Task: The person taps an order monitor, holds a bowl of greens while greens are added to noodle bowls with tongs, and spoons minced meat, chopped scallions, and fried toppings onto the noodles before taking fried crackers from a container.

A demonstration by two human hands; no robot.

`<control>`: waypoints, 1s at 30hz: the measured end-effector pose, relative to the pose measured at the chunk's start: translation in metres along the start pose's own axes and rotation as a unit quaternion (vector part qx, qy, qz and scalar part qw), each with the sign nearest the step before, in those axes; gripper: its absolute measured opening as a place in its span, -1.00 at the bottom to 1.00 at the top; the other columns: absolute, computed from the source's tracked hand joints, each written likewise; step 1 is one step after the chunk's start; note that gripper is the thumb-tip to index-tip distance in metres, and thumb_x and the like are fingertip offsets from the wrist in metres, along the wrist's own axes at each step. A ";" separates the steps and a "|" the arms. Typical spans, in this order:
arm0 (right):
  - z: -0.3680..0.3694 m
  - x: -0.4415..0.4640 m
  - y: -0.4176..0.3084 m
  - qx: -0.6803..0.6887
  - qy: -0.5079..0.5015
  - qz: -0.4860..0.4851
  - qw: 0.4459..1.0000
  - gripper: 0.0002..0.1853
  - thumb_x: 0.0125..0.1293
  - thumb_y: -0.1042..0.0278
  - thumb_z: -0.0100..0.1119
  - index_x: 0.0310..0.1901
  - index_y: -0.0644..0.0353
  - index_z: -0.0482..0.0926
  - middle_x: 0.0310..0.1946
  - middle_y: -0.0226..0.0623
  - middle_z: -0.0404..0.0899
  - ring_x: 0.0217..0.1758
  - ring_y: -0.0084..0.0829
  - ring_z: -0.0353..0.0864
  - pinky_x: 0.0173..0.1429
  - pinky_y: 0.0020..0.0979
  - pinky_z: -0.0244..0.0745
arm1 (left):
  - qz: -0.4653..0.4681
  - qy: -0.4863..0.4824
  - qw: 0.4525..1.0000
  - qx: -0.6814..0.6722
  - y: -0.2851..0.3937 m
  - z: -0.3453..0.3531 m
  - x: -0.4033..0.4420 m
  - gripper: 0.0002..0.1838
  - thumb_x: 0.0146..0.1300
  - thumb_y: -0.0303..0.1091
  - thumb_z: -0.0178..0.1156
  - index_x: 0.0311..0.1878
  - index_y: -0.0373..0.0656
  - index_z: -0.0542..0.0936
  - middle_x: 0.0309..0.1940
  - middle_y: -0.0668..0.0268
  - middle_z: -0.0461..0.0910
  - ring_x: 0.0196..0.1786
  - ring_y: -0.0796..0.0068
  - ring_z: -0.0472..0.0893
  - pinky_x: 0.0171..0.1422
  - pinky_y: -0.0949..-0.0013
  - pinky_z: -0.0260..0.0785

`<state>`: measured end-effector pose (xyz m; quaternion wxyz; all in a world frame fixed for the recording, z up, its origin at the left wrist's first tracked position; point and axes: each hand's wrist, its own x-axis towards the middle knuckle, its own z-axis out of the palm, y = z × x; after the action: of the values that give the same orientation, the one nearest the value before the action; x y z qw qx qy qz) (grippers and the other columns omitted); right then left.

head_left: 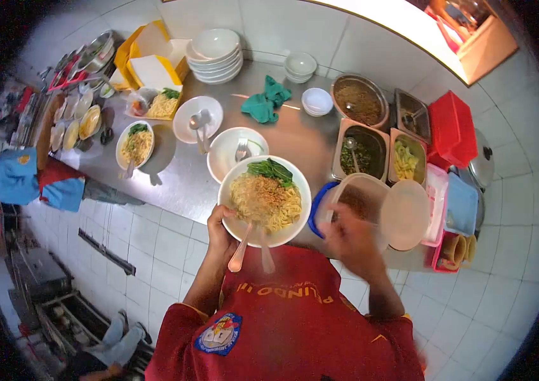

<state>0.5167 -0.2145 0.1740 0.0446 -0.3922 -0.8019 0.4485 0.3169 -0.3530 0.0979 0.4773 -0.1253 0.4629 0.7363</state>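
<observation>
My left hand (pixel 220 230) grips the rim of a white bowl (pixel 226 219) at its lower left, fingers closed. Noodles (pixel 287 213), leafy greens (pixel 270 170) and a brown crumbly topping (pixel 263 193) fill the bowl. A spoon (pixel 239 254) and a second utensil (pixel 267 257), its handle smeared, lean over the near rim. My right hand (pixel 353 238) is over the near side of an open plastic tub (pixel 371 184) with brown contents. Motion blurs its fingers, so whether they hold anything is unclear. The tub's round lid (pixel 407 216) lies to its right.
On the steel counter (pixel 174 184) are another noodle bowl (pixel 134 145), plates with cutlery (pixel 198 119), a green cloth (pixel 267 101) and stacked bowls (pixel 216 56). Metal trays (pixel 361 149) of greens and sauces stand right, beside a red basket (pixel 452 130). A person in blue (pixel 18 174) stands far left.
</observation>
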 end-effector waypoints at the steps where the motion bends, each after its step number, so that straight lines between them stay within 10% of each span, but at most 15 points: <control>1: 0.018 -0.001 -0.006 0.102 -0.052 0.013 0.993 -0.66 0.32 0.30 0.08 0.07 0.25 0.38 -0.43 -0.14 0.55 -0.45 -0.32 0.58 -0.27 -0.28 0.51 | 0.009 0.011 1.000 -0.005 0.001 -0.003 -0.004 -0.48 -0.05 -0.30 -0.04 0.05 -0.28 0.34 -0.14 0.11 0.43 -0.07 0.18 0.48 0.05 0.15 0.42; 5: 0.100 0.007 0.016 0.447 -0.110 0.106 0.881 -0.59 0.32 0.33 0.03 0.16 0.28 0.29 -0.26 -0.19 0.52 -0.35 -0.40 0.55 -0.25 -0.33 0.53 | 0.037 0.069 0.997 0.007 -0.011 -0.041 -0.006 -0.47 -0.05 -0.30 -0.03 0.06 -0.30 0.35 -0.13 0.13 0.44 -0.06 0.21 0.48 0.02 0.18 0.45; 14: 0.138 -0.021 0.095 0.349 -0.031 0.209 0.913 -0.66 0.27 0.33 -0.12 -0.01 0.37 0.40 -0.16 -0.17 0.49 -0.24 -0.39 0.52 -0.23 -0.43 0.46 | 0.003 -0.052 0.986 0.158 -0.041 -0.097 -0.002 -0.41 0.28 0.07 -0.04 0.11 -0.30 0.39 0.05 0.00 0.48 0.01 0.27 0.54 0.04 0.25 0.46; 18: 0.160 -0.021 0.107 0.348 0.030 0.212 0.913 -0.69 0.30 0.31 -0.13 -0.07 0.36 0.42 -0.11 -0.10 0.44 -0.17 -0.35 0.55 -0.18 -0.40 0.49 | -0.010 0.085 0.982 0.166 -0.041 -0.219 0.039 -0.54 0.37 -0.06 -0.23 -0.02 -0.29 0.41 -0.17 -0.04 0.54 -0.19 0.11 0.61 -0.04 0.18 0.50; 22: 0.183 0.011 0.090 0.514 0.152 0.150 0.831 -0.71 0.28 0.36 -0.12 -0.04 0.36 0.37 -0.14 -0.14 0.47 -0.14 -0.30 0.58 -0.18 -0.25 0.60 | 0.045 0.181 0.982 0.021 -0.030 -0.328 0.135 -0.49 0.37 -0.02 -0.18 0.18 -0.24 0.30 0.01 -0.03 0.43 0.00 0.04 0.52 0.08 0.05 0.45; 30: 0.235 0.006 0.077 0.526 0.300 0.161 0.779 -0.46 0.41 -0.10 -0.15 0.09 0.29 0.33 -0.33 -0.17 0.53 -0.34 -0.32 0.54 -0.35 -0.30 0.49 | 0.175 0.164 0.970 0.043 -0.003 -0.347 0.263 -0.32 0.23 0.11 0.08 0.28 -0.10 0.22 0.02 0.15 0.49 0.02 0.20 0.53 0.02 0.14 0.43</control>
<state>0.4589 -0.3487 -0.0254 0.4097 -0.5457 -0.3126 0.6608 0.0957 -0.4759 -0.2559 0.2634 -0.1409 0.5810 0.7571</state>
